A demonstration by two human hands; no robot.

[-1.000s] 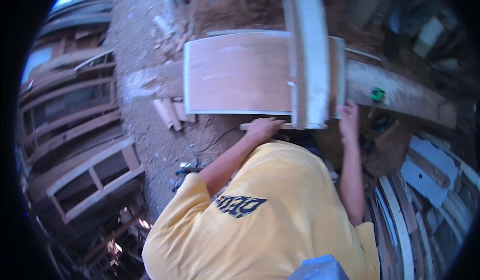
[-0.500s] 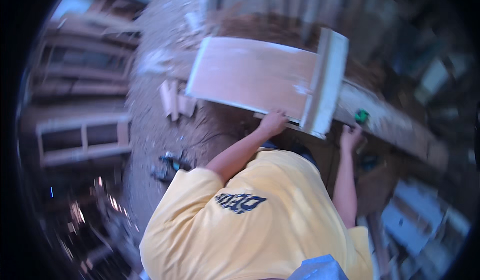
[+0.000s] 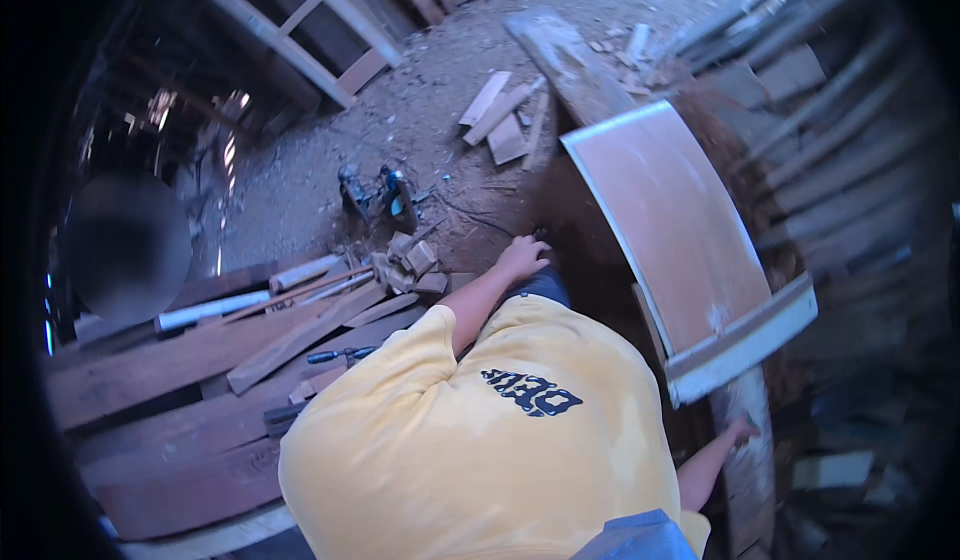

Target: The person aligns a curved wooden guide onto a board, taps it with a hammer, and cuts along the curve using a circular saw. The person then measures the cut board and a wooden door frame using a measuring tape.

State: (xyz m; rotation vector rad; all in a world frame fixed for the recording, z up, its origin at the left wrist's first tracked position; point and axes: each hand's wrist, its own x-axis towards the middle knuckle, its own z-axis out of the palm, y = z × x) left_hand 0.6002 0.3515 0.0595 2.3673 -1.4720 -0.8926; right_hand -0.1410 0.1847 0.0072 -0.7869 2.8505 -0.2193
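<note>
My left hand (image 3: 524,257) is off the panel, in front of my body, with its fingers loosely apart and nothing visible in them. A small dark thing shows just beyond its fingertips, too unclear to name. Out to the right, my right hand (image 3: 741,431) is at the long wooden plank (image 3: 752,480) of the bench; its fingers are too small and blurred to read. Between and ahead of the hands a flat wooden panel (image 3: 680,225) with pale edges lies across the bench. A pale-faced wooden rail (image 3: 745,338) runs along its near end.
Offcuts (image 3: 500,120) lie on the dirt floor beyond, near two dark power tools (image 3: 385,195). Long boards (image 3: 190,360) are stacked at left, with small wood blocks (image 3: 410,260) at their end. A wooden frame (image 3: 300,30) stands far left; upright slats (image 3: 840,110) stand at right.
My view has turned left, so the panel now appears farther right and more upright. My left hand has left the panel's edge; the green object near my right hand no longer shows.
</note>
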